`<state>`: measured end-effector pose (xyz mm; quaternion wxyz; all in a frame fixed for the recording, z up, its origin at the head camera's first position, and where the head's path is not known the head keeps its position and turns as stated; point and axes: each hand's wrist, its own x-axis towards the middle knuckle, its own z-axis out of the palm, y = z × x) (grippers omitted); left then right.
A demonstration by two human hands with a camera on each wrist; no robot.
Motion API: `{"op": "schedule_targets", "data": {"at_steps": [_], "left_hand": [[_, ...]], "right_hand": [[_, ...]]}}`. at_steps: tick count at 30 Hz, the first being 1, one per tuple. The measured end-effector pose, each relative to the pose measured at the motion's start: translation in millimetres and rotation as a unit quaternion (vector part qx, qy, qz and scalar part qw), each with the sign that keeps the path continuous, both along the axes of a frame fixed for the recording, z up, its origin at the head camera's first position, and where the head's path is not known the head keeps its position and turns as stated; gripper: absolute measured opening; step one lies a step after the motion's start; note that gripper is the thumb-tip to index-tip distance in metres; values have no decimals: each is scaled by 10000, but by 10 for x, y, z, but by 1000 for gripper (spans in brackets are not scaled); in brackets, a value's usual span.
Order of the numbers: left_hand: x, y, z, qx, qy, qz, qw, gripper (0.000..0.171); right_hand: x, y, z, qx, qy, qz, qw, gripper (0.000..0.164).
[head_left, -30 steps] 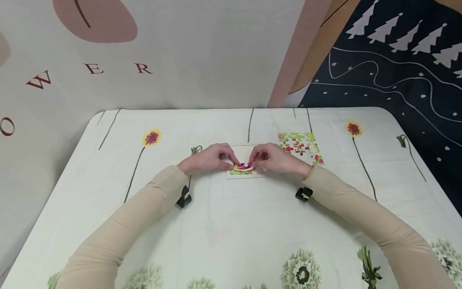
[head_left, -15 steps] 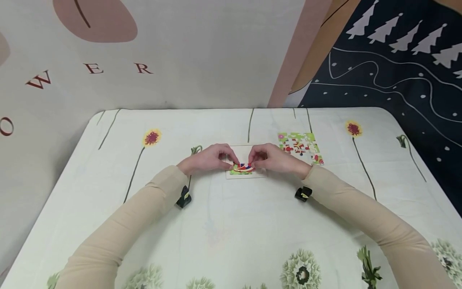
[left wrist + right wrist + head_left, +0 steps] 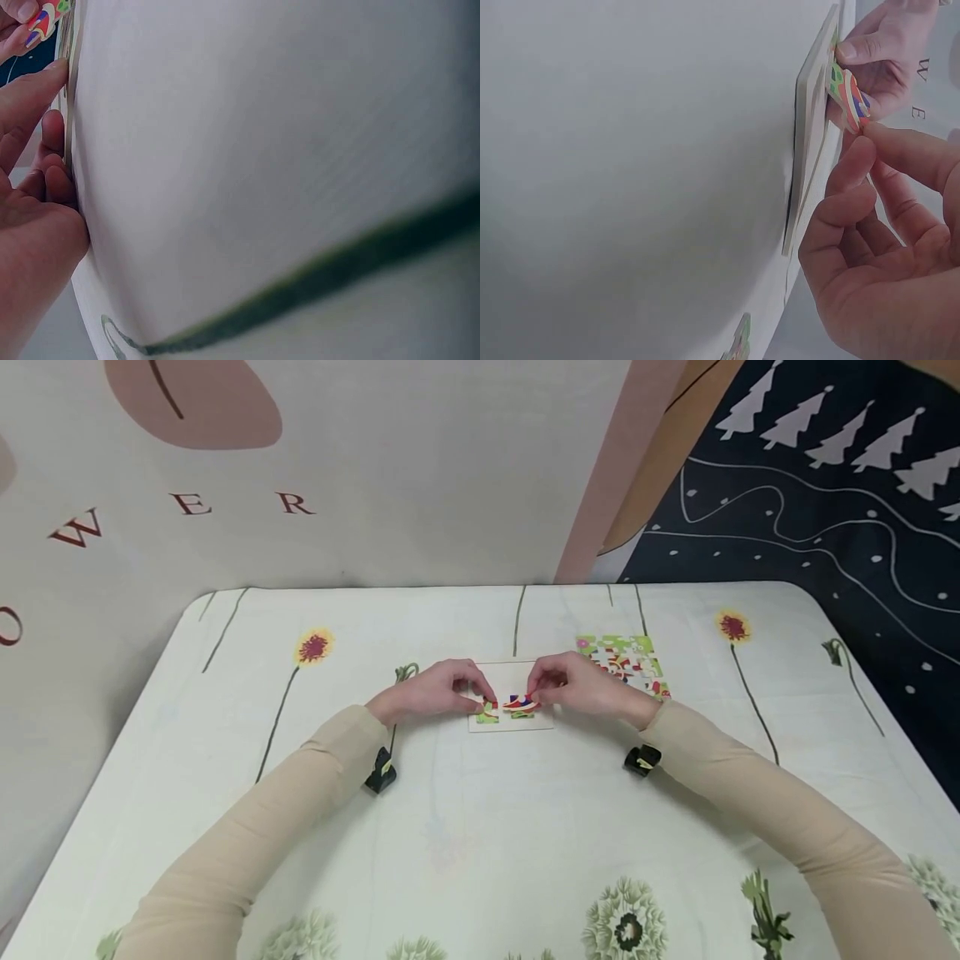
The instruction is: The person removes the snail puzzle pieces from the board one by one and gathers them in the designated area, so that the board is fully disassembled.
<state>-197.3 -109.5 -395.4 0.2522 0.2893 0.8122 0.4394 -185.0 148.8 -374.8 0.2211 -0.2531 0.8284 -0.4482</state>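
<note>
Near the table's far middle lies a pale puzzle board (image 3: 512, 675) with a raised rim. My left hand (image 3: 442, 687) is at its left side, thumb and forefinger holding a small green and red puzzle piece (image 3: 487, 716) in the near left corner. My right hand (image 3: 581, 687) pinches a joined red, blue and green puzzle section (image 3: 851, 99) at its right end. That section is tilted, partly raised off the board, with a gap between it and the left piece. In the left wrist view, my left hand (image 3: 30, 187) reaches to the board's edge.
Right of the board, behind my right hand, several loose puzzle pieces (image 3: 636, 653) lie on a printed green picture. A white flowered cloth (image 3: 450, 827) covers the table. A fabric wall (image 3: 420, 485) rises at the far edge.
My right hand has moved right with the joined section, which has come apart from the left piece. A gap has opened between them. My left hand stays in place.
</note>
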Motion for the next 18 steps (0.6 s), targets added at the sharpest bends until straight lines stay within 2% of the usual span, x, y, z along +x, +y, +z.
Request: {"op": "schedule_targets", "data": {"at_steps": [18], "left_hand": [[7, -14, 6, 22, -29, -46, 10000, 19]], "right_hand": [[7, 270, 21, 125, -70, -384, 9992, 8]]}}
